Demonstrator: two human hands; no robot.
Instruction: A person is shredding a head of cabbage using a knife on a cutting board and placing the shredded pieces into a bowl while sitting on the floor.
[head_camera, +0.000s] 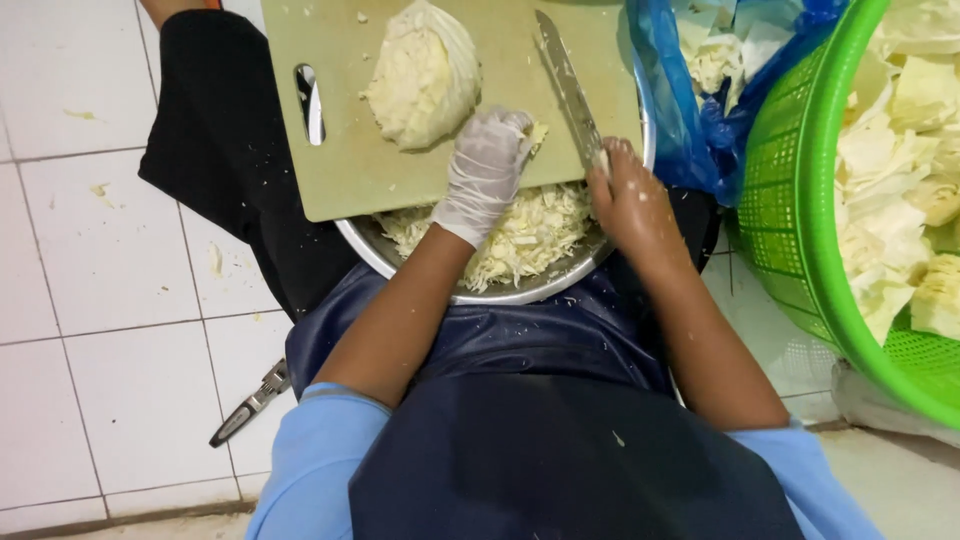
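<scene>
Two hands work at the near edge of a pale green cutting board (350, 150) that rests across a round metal bowl (520, 292) in the lap of a person seen from above. On the person's left, the left hand (487, 170), in a thin clear glove, lies with its fingers curled together over a small bit of cabbage (539, 133) at the board's edge, just above the bowl. On the right, the bare right hand (630, 200), flecked with cabbage bits, is closed around the handle of a long knife (566, 85); its blade lies flat on the board, pointing away from the person and to the left. Shredded cabbage (530, 232) fills the part of the bowl that shows below the board, between the two wrists. Further up the board, a large cut cabbage chunk (423, 75) sits apart from both hands, left of the blade. Right of the board, a blue plastic bag (690, 120) holds cabbage scraps, and beside it a bright green mesh basket (790, 200) is piled with pale cabbage leaves. A small metal tool with a dark handle (252, 402) lies on the white tiled floor (100, 300) to the left, well apart from the board
</scene>
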